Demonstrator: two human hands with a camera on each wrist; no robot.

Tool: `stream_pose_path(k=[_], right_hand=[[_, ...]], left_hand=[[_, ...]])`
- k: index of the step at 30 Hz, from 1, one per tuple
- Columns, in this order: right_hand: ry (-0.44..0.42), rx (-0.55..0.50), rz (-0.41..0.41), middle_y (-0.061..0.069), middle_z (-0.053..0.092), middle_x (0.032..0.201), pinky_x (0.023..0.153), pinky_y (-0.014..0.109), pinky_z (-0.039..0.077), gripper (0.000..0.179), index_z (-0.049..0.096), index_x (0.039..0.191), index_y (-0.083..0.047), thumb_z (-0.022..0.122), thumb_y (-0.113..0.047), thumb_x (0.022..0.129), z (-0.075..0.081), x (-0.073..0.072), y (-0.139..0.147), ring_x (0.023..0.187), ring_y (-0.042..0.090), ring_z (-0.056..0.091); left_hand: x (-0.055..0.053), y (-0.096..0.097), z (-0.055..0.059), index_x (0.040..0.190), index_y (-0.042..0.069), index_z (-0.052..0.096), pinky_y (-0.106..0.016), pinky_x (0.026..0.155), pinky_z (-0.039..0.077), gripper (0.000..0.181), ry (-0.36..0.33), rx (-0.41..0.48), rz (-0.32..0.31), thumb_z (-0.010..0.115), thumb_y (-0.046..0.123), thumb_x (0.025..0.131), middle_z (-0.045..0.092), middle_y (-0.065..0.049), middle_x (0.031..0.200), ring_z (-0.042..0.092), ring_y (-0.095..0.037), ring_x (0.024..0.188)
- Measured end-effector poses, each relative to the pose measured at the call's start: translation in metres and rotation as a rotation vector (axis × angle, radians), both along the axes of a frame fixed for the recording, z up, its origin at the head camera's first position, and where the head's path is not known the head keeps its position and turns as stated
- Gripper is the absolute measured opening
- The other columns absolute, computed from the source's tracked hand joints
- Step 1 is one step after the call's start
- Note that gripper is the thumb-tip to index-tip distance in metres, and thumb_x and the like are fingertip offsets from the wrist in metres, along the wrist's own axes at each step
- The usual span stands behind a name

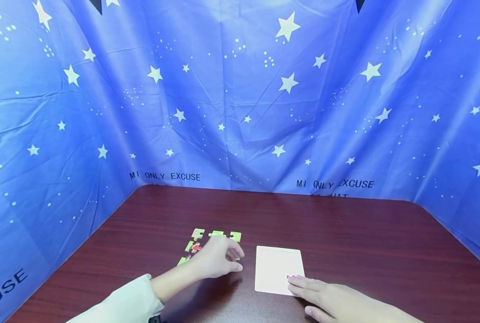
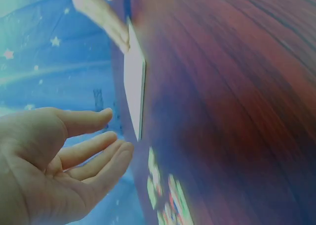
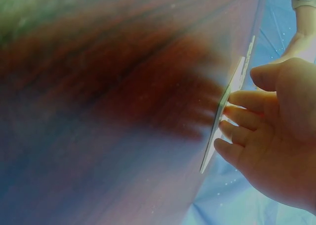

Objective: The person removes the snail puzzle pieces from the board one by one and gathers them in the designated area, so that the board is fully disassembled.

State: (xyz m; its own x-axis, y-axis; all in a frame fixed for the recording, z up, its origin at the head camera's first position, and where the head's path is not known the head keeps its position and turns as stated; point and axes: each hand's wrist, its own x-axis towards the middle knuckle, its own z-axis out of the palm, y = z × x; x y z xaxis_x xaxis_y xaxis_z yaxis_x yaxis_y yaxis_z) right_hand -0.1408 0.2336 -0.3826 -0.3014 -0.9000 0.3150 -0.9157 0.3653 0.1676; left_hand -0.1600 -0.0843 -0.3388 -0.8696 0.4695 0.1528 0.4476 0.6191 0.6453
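Several jigsaw pieces [image 1: 198,233], green-edged with red and other colours, lie on the table left of centre. My left hand [image 1: 217,258] hovers above and in front of them, hiding part of the group. In the left wrist view its fingers [image 2: 94,178] are loosely bent, apart from the thumb, with nothing between them. To the right lies a flat, whitish square board [image 1: 278,269]. My right hand [image 1: 336,300] rests its nearly straight fingers on the board's right edge. A small pink-red patch [image 1: 292,276] shows at those fingertips; its kind is unclear.
The dark red wood-grain table [image 1: 365,242] extends around the pieces and the board. A blue curtain [image 1: 231,89] with white stars hangs behind it and along both sides.
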Motion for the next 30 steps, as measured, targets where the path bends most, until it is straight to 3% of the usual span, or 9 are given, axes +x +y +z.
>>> stream_pose_path(k=[3, 9, 17, 23, 30], right_hand=[[-0.007, 0.009, 0.003, 0.007, 0.06, 0.136, 0.085, 0.03, 0.056, 0.044, 0.054, 0.135, -0.011, 0.058, -0.027, 0.095, 0.001, 0.001, 0.0, 0.12, 0.017, 0.061], [-0.059, 0.054, -0.02, 0.004, 0.058, 0.138, 0.087, 0.026, 0.053, 0.045, 0.05, 0.14, -0.015, 0.053, -0.031, 0.098, 0.002, 0.003, 0.004, 0.123, 0.014, 0.058], [-0.063, 0.028, -0.004, 0.005, 0.057, 0.139, 0.084, 0.027, 0.055, 0.045, 0.051, 0.139, -0.013, 0.055, -0.029, 0.097, 0.001, 0.0, 0.006, 0.124, 0.015, 0.057], [-0.034, 0.003, 0.011, 0.004, 0.057, 0.139, 0.085, 0.028, 0.055, 0.046, 0.051, 0.138, -0.012, 0.056, -0.029, 0.096, -0.001, -0.001, 0.004, 0.123, 0.016, 0.057], [-0.005, -0.034, 0.001, 0.005, 0.06, 0.136, 0.082, 0.03, 0.056, 0.046, 0.055, 0.134, -0.013, 0.062, -0.028, 0.091, -0.004, -0.001, 0.002, 0.119, 0.016, 0.061]], left_hand=[[0.0, 0.015, -0.004, 0.092, -0.002, 0.069, -0.018, 0.069, 0.052, 0.017, -0.015, 0.021, -0.073, 0.075, 0.004, 0.076, 0.072, -0.013, 0.087, 0.067, -0.016, 0.077], [0.002, 0.038, -0.008, 0.093, 0.001, 0.07, -0.013, 0.071, 0.052, 0.017, -0.015, -0.02, -0.139, 0.075, 0.005, 0.078, 0.074, -0.009, 0.089, 0.067, -0.007, 0.079], [0.004, 0.067, -0.014, 0.098, 0.013, 0.073, -0.013, 0.079, 0.05, 0.021, 0.111, -0.201, -0.134, 0.078, 0.016, 0.077, 0.075, 0.005, 0.096, 0.065, 0.001, 0.09], [0.005, 0.08, -0.019, 0.1, 0.016, 0.073, -0.014, 0.083, 0.05, 0.023, 0.256, -0.336, -0.154, 0.077, 0.019, 0.078, 0.074, 0.01, 0.097, 0.062, 0.001, 0.095], [0.006, 0.082, -0.022, 0.101, 0.015, 0.073, -0.017, 0.084, 0.051, 0.022, 0.25, -0.38, -0.133, 0.076, 0.02, 0.08, 0.074, 0.009, 0.098, 0.062, -0.003, 0.096]])
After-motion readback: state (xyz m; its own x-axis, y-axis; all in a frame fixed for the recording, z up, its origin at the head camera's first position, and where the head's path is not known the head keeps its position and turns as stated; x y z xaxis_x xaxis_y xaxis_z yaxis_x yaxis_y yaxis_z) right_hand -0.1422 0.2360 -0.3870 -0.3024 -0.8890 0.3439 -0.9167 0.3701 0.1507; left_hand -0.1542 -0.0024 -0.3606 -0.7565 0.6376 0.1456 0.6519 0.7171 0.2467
